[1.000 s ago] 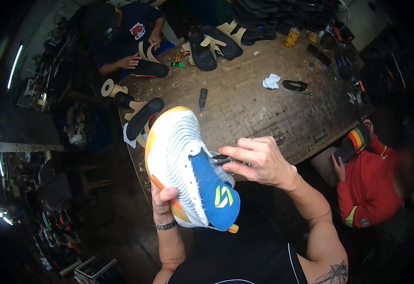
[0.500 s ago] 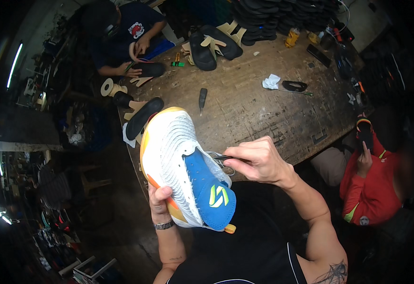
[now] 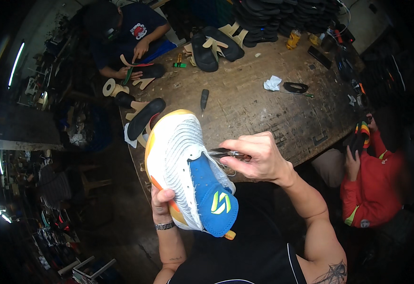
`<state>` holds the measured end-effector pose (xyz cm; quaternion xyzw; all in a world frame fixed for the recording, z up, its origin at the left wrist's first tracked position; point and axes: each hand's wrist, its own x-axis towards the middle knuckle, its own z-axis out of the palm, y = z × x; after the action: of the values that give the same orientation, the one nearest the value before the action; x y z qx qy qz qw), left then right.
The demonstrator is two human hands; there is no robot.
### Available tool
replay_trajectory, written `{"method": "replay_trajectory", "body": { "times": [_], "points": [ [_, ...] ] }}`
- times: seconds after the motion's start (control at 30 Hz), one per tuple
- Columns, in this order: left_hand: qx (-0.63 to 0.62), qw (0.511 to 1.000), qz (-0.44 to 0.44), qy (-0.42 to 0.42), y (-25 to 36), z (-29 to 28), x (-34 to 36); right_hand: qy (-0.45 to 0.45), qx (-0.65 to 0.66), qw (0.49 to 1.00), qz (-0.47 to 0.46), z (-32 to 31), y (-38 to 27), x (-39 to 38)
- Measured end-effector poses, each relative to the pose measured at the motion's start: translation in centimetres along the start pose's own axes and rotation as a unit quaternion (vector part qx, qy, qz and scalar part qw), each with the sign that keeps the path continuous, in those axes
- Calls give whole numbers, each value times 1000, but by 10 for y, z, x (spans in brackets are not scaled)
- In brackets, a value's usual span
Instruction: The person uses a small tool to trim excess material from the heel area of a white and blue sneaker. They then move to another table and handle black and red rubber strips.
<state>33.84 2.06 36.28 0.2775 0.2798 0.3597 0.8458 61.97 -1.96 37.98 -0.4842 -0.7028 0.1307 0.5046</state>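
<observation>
A white sneaker (image 3: 173,142) with an orange-yellow sole edge stands tilted in front of me, toe away. Its blue tongue (image 3: 204,189) bears a lime-green mark and hangs out toward my chest. My left hand (image 3: 161,201) is closed round the shoe's left side near the heel; most of its fingers are hidden beneath. At the right side of the lace opening, my right hand (image 3: 262,158) pinches small dark snips (image 3: 237,154) between thumb and fingers. Their tips reach the shoe's eyelet edge, where thin pale strands (image 3: 231,173) hang loose.
On the worn wooden table (image 3: 244,113) lie a black-handled awl (image 3: 204,99), black sandals (image 3: 203,53), crumpled white paper (image 3: 272,83) and a thread spool (image 3: 112,88). A co-worker (image 3: 138,35) handles a sandal at far left; another person in red (image 3: 375,189) sits at right.
The shoe has shifted slightly right. My right hand's fingers have opened wider around the snips, showing more of the tool. The person in red has raised a striped black strap piece.
</observation>
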Motion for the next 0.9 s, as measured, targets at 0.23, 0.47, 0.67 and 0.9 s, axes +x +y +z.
{"method": "replay_trajectory", "body": {
  "times": [0.23, 0.47, 0.67, 0.9],
  "points": [
    [33, 999, 11, 13, 1, 10, 1, -25, -13, 1000, 14, -2, -6, 2],
    [70, 996, 28, 43, 2, 14, 2, -12, -47, 999, 21, -4, -10, 5],
    [70, 997, 16, 39, 5, 14, 2, -13, -44, 999, 20, -3, -4, 6],
    [58, 998, 23, 30, 6, 14, 6, -13, -85, 996, -9, 1, -6, 9]
  ]
}}
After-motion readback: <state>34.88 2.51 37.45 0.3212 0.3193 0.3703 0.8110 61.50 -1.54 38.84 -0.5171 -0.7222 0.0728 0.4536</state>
